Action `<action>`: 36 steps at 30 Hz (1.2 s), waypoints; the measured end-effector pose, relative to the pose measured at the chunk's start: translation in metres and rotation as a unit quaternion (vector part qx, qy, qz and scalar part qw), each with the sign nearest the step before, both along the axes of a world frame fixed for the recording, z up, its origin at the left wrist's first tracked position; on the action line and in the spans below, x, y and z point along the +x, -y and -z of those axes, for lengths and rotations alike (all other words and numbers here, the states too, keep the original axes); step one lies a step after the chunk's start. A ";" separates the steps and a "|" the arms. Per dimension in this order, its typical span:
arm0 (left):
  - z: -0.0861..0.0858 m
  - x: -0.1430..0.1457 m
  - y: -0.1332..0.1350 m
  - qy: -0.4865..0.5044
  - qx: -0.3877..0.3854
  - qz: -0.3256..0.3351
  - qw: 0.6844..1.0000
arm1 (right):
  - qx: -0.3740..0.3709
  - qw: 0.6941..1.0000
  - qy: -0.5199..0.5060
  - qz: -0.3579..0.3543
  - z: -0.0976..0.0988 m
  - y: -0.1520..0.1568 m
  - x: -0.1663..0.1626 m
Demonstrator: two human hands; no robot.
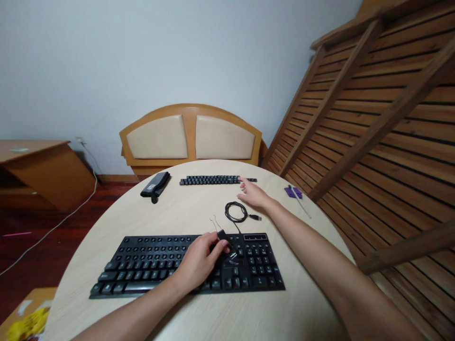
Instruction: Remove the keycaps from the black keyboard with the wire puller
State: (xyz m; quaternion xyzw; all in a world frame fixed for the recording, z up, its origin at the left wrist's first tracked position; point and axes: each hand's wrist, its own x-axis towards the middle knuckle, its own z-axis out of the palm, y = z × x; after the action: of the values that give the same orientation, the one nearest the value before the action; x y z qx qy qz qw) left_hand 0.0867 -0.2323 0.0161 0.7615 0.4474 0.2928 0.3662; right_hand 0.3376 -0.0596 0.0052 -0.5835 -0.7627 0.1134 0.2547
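A black keyboard lies on the near part of the round table, with its upper rows on the left stripped of keycaps. My left hand rests over its middle, closed around the black handle of a wire keycap puller, whose thin wire loops point away from me. Farther back, loose black keycaps stand in neat rows. My right hand reaches to the right part of these rows, index finger stretched out at a keycap and the fingers apart. Between the hands lies the keyboard's coiled cable with a USB plug.
A black folded pouch lies at the table's back left. On the right edge sit a purple item and a thin brush-like stick. Behind the table stands a padded headboard; wooden slats lean on the right.
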 end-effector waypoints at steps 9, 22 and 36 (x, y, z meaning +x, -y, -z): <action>0.001 -0.001 -0.001 -0.009 0.035 0.009 0.999 | -0.096 0.972 0.036 -0.209 -0.038 0.131 -0.017; -0.001 -0.002 -0.001 -0.007 0.057 0.017 0.998 | -0.103 0.968 0.003 -0.230 -0.026 0.182 -0.021; -0.008 -0.008 0.005 -0.065 0.115 -0.035 0.991 | -0.056 0.969 -0.007 -0.240 -0.017 0.183 -0.043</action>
State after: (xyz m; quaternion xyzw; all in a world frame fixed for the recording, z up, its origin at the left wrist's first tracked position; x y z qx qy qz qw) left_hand 0.0787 -0.2376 0.0245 0.7998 0.4602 0.3048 0.2360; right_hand 0.2944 -0.2426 0.0221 -0.3960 -0.8710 0.2183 0.1922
